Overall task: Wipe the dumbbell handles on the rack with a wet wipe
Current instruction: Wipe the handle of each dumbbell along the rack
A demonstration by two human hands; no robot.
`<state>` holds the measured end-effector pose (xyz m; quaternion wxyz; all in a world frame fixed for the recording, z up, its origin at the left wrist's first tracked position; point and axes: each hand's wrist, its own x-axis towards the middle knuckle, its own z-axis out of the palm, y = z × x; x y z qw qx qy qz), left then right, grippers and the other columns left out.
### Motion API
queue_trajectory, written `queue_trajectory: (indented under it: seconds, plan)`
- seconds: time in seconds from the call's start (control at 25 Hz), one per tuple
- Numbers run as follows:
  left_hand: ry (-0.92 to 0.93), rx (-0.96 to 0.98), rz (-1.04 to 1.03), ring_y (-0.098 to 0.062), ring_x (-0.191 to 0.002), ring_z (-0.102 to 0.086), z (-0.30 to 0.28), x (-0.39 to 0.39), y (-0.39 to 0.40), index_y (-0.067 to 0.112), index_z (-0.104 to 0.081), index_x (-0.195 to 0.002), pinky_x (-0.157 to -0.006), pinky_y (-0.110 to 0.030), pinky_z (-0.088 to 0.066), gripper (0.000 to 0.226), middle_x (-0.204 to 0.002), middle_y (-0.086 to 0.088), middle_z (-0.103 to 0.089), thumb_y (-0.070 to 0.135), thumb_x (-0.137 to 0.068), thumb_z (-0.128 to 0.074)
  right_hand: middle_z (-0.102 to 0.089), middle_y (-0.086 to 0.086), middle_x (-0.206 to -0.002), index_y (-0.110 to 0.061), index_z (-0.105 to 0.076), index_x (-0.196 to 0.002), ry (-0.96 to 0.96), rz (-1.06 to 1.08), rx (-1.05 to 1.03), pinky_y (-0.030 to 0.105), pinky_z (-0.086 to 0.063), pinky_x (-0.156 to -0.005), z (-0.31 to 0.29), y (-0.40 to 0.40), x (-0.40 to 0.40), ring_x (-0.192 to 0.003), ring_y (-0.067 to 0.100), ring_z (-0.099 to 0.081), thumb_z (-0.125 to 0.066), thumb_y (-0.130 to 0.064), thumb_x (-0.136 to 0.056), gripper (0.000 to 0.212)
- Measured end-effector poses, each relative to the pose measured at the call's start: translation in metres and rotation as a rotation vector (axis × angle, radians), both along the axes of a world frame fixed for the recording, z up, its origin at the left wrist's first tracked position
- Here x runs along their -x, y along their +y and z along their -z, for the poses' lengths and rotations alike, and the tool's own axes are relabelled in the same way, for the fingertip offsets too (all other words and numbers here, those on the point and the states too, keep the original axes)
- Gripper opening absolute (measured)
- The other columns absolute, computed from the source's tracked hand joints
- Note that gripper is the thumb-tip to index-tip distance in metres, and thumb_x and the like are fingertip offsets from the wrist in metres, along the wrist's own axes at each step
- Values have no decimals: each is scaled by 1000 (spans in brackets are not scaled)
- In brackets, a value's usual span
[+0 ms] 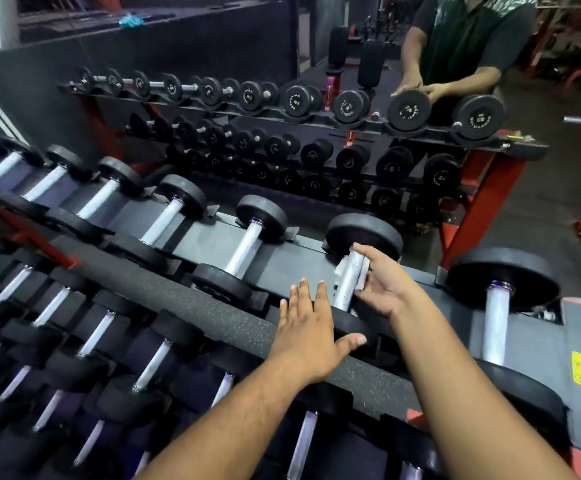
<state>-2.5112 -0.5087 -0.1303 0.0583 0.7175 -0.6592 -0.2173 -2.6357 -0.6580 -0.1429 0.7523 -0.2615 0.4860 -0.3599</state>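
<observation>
Single head-worn wide-angle view, forward and down, close over the dumbbell rack [212, 317].

Red-framed rack [302, 252], black dumbbells [244, 247] in angled rows, second rack [483, 174] behind

Dumbbell handle [351, 277]: knurled silver metal, between two black round heads, lying on the near rack's [302, 268] top tier, right of centre. Wet wipe [342, 271]: white, crumpled, wrapped around the handle's far half, touching it.
</observation>
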Motion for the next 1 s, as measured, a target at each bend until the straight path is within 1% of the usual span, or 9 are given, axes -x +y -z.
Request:
queue_trajectory:
  seconds: [0.12,0.24,0.4,0.56,0.68,0.72,0.84,0.92,1.0]
  plan:
    - [3,-7,-3,-29,-151,27,0,1,-1,17,21,-158,-121,-42,14,109,-163,-15,30,74,-91,-44,-66,13,-97,-8,-66,-111,22,-18,23,45,-59,-86,6,1,0,-94,32,-67,-77,-31,-81,39]
    - [-8,-7,-7,-29,-151,27,-2,2,1,17,20,-158,-122,-44,13,110,-163,-15,29,75,-91,-44,-67,10,-90,-9,-65,-115,-1,-63,-46,42,-60,-72,-1,7,-10,-81,28,-66,-73,-27,-85,36]
    - [-12,-8,-1,-29,-151,27,1,2,0,16,20,-158,-122,-44,12,110,-163,-16,30,76,-91,-42,-72,19,-113,-6,-65,-119,-1,-109,28,48,-53,-99,8,24,11,-108,35,-69,-75,-34,-84,46]
    - [-12,-25,-5,-29,-151,27,-3,3,1,17,21,-158,-124,-46,11,110,-163,-15,30,76,-91,-43,-70,21,-119,-6,-63,-128,61,-199,-4,48,-55,-94,7,29,4,-113,38,-67,-76,-36,-83,56]
    - [-7,-36,0,-29,-152,26,-4,2,2,17,21,-158,-125,-47,11,110,-163,-15,29,75,-91,-44,-72,18,-115,-9,-66,-124,203,-268,71,46,-48,-106,9,38,15,-112,33,-67,-73,-45,-84,55]
    - [-3,-36,-2,-29,-152,26,-3,2,1,17,21,-158,-124,-46,11,109,-163,-15,29,75,-91,-44,-73,18,-114,-9,-67,-122,222,-271,97,44,-48,-105,11,41,19,-109,32,-67,-72,-46,-85,52]
    - [-9,-47,-5,-30,-152,26,-3,3,-1,17,21,-158,-125,-47,10,110,-163,-15,29,76,-91,-44,-73,18,-108,-8,-69,-114,270,-259,57,38,-53,-86,9,44,12,-91,29,-67,-70,-42,-88,42]
    - [-15,-51,-9,-30,-152,25,-3,3,0,17,21,-158,-125,-48,9,111,-164,-15,29,76,-90,-44,-73,20,-108,-7,-70,-111,300,-309,45,40,-53,-88,9,51,6,-91,29,-67,-72,-40,-88,40]
    - [-10,-53,-4,-30,-152,26,-3,2,0,17,22,-158,-125,-49,9,111,-163,-15,29,77,-90,-43,-73,16,-93,-5,-70,-105,354,-266,122,38,-52,-78,10,55,10,-81,26,-66,-73,-32,-86,34]
